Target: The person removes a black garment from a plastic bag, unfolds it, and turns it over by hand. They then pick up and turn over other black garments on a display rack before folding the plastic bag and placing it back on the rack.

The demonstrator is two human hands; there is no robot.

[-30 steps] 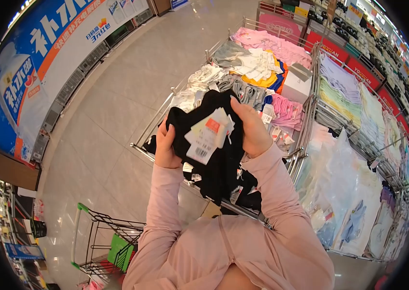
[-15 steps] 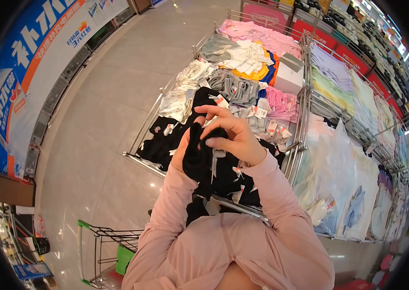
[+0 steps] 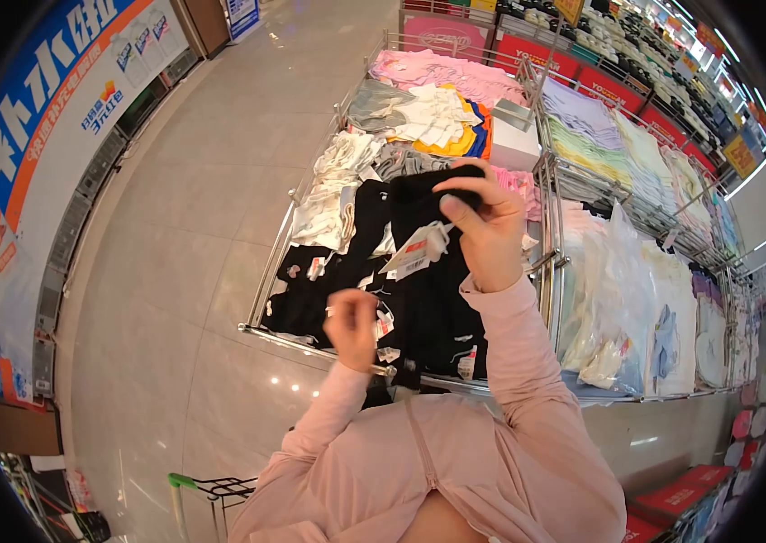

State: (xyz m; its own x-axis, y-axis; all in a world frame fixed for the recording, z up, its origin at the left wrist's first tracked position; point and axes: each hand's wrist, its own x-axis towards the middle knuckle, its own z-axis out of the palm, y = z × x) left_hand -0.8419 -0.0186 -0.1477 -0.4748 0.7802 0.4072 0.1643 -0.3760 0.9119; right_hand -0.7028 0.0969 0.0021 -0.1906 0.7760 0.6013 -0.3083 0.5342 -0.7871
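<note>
My right hand (image 3: 494, 217) grips the waistband edge of a black pair of pants (image 3: 432, 204), with thumb and fingers pinched on the cloth. The pants hang down over the front of the rack. From them dangles a white and red price tag (image 3: 418, 252). Lower and to the left, my left hand (image 3: 352, 326) is smeared by motion, its fingers apparently curled, in front of the folded black clothes (image 3: 297, 299). Small white tags lie among these clothes beside that hand.
Stacks of white (image 3: 333, 213) and pink clothes (image 3: 446, 71) share the metal-railed rack (image 3: 267, 262). On the right stands another rack with pale garments and a clear plastic bag (image 3: 613, 299). A green-handled shopping cart (image 3: 182, 480) is at lower left, near a blue advertising panel (image 3: 3, 167).
My hands have come apart. The right has moved up and right, spreading the black pants; the left has dropped away from them. The pants were bunched between both hands before.
</note>
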